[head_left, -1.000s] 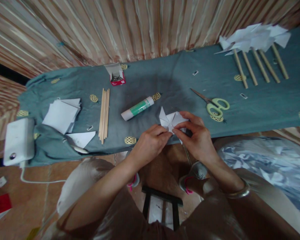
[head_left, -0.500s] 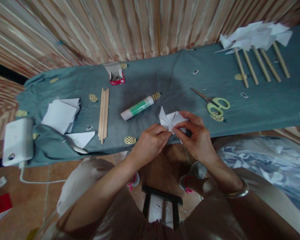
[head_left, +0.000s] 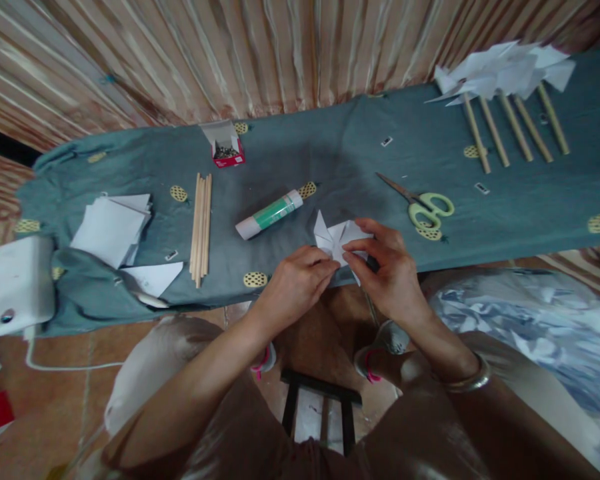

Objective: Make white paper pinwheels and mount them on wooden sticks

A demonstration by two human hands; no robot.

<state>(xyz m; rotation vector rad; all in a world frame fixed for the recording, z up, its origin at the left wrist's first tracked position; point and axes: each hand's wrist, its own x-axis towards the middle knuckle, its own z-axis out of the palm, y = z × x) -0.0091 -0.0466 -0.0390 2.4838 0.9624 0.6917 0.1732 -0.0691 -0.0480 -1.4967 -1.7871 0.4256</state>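
Looks like five white paper pinwheels on pale wooden sticks (head_left: 505,72) are done, lying by the far edge of the teal cloth-covered tabletop (head_left: 330,153), off to the right. The white folded-paper pinwheel (head_left: 336,233) at the near edge seems partway: creased, pointy blades, no stick visible. Left hand (head_left: 296,280) and right hand (head_left: 389,263) both pinch it. Left over: stacked white paper sheets (head_left: 109,230), bundled bare wooden sticks (head_left: 199,230).

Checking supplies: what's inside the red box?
The open red box holds a heap of small metallic pieces; they cover its bottom. Anything beneath can't be seen.
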